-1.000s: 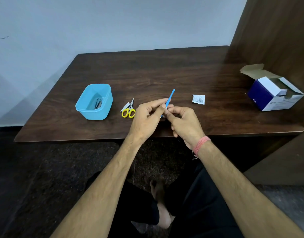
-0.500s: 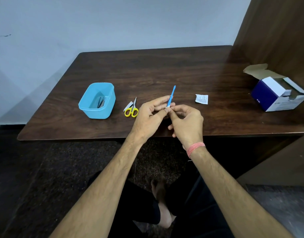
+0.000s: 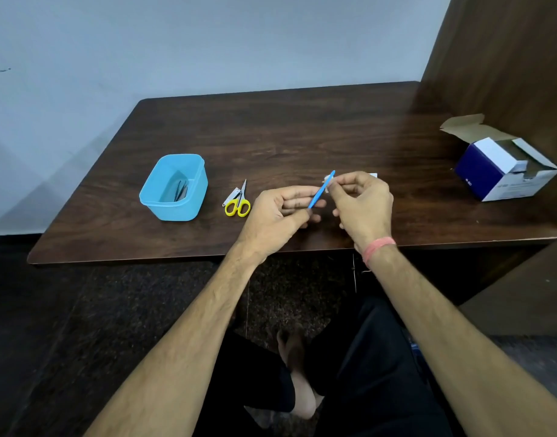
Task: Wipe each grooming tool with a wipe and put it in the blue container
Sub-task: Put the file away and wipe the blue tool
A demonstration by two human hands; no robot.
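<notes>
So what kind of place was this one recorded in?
Likely a plain room set up for recording, not a salon: a bare wooden table against a blank wall, with a wood partition beside it.

Right hand [image 3: 363,205] with wipe [image 3: 328,183] now up near blue tool [image 3: 320,190] tip.

A slim blue grooming tool [image 3: 321,190] is held above the surface [image 3: 302,134], tilted with its upper tip away and to the right. The left hand [image 3: 275,216] pinches its lower end, and the right hand [image 3: 363,203] presses a small white wipe [image 3: 327,184] against its upper part. To the left, yellow-handled scissors [image 3: 238,201] lie flat on the surface, blades pointing away, with a small silver nail clipper [image 3: 231,198] just beside them. Further left stands the blue container [image 3: 176,187], open-topped with rounded corners, holding a few dark thin tools [image 3: 181,189] that are too small to tell apart.
</notes>
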